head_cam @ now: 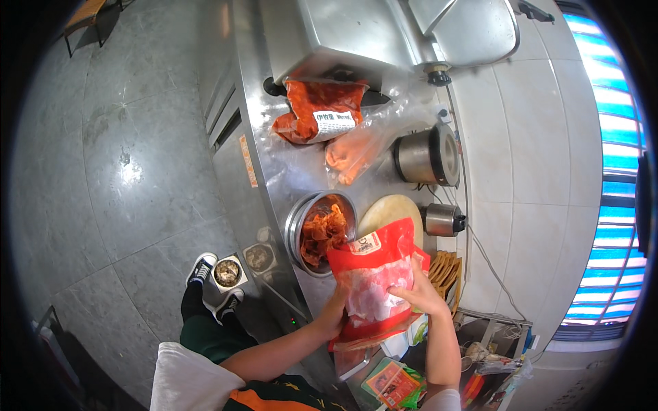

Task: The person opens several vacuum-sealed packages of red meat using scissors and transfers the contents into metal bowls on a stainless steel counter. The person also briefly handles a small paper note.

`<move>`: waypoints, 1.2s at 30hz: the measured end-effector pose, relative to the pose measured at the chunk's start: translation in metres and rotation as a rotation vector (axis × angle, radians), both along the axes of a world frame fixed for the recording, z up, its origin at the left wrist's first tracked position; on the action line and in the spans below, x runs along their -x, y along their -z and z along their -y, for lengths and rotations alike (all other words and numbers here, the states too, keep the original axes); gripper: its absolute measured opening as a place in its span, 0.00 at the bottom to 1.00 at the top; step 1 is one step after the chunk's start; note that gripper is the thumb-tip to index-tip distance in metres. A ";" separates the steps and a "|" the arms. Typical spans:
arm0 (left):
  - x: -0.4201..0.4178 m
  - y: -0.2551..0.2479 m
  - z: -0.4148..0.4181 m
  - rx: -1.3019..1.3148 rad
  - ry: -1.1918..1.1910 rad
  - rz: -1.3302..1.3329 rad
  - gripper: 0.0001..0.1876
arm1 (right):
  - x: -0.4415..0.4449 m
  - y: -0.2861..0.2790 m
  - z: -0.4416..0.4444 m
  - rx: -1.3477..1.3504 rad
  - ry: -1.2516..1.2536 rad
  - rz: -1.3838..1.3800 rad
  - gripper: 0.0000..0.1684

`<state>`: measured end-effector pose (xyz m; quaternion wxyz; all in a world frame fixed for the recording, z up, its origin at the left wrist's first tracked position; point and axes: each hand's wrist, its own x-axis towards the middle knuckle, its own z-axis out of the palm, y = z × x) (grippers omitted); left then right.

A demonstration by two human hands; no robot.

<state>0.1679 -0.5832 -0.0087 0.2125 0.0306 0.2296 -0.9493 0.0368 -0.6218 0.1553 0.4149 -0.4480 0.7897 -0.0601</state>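
Note:
A large red plastic bag with a clear window [378, 295] is held up between both of my hands over the steel counter. My left hand [336, 303] grips its left side, the fingers mostly hidden by the bag. On the right edge is my right hand [419, 290], its thumb across the front. Pale pink and white contents, possibly frozen meat, show through the window. Just beyond the bag stands a steel bowl [354, 216] with reddish-brown, crumpled food [325, 231] in it. The bag partly covers a round wooden board [393, 208].
Farther along the steel counter [280, 164] lie a bag of red marinated food [329, 103] and a clear bag of orange-pink food [349, 154]. Two steel appliances [426, 156] stand by the tiled wall. Flat packets [393, 383] lie close to me. A steel machine [354, 31] stands at the far end.

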 end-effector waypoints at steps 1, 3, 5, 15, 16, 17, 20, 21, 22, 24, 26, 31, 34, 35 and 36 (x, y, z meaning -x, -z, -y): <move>-0.001 0.000 -0.004 -0.027 0.010 -0.008 0.32 | 0.002 0.002 -0.005 0.021 -0.021 0.003 0.48; -0.005 0.000 -0.014 0.065 0.055 0.060 0.32 | -0.001 0.000 -0.008 0.038 -0.011 0.016 0.48; -0.009 -0.003 -0.016 0.111 0.072 0.071 0.32 | -0.016 -0.011 -0.008 0.028 0.054 0.033 0.48; -0.009 -0.012 -0.019 0.122 0.088 0.124 0.21 | -0.028 -0.014 -0.017 0.136 -0.046 -0.277 0.44; -0.008 -0.012 -0.019 0.083 0.099 0.127 0.19 | -0.030 -0.014 -0.019 0.113 -0.054 -0.349 0.43; -0.008 -0.011 -0.019 0.074 0.120 0.134 0.20 | -0.031 -0.014 -0.021 0.089 -0.061 -0.422 0.42; -0.008 0.000 -0.023 0.101 0.142 0.145 0.21 | -0.042 -0.019 -0.018 0.058 -0.051 -0.510 0.42; -0.009 0.003 -0.027 0.146 0.126 0.134 0.21 | -0.046 -0.022 -0.017 0.053 -0.040 -0.521 0.42; -0.009 0.005 -0.030 0.190 0.109 0.123 0.21 | -0.048 -0.022 -0.017 0.069 -0.061 -0.548 0.41; -0.010 -0.001 -0.026 0.346 0.146 0.095 0.24 | -0.049 -0.022 -0.018 0.101 -0.102 -0.603 0.38; -0.009 -0.006 -0.021 0.467 0.165 0.120 0.26 | -0.052 -0.025 -0.022 0.146 -0.120 -0.644 0.41; -0.007 -0.006 0.004 0.644 0.192 0.328 0.29 | -0.063 -0.038 -0.011 0.188 -0.101 -0.441 0.49; 0.003 0.013 0.005 0.754 0.017 0.312 0.28 | -0.049 -0.031 -0.018 0.048 0.023 -0.275 0.46; 0.004 0.016 0.005 0.747 0.027 0.294 0.28 | -0.042 -0.023 -0.024 0.046 0.036 -0.253 0.44; 0.004 0.017 0.007 0.739 0.037 0.275 0.28 | -0.034 -0.014 -0.032 0.044 0.051 -0.233 0.43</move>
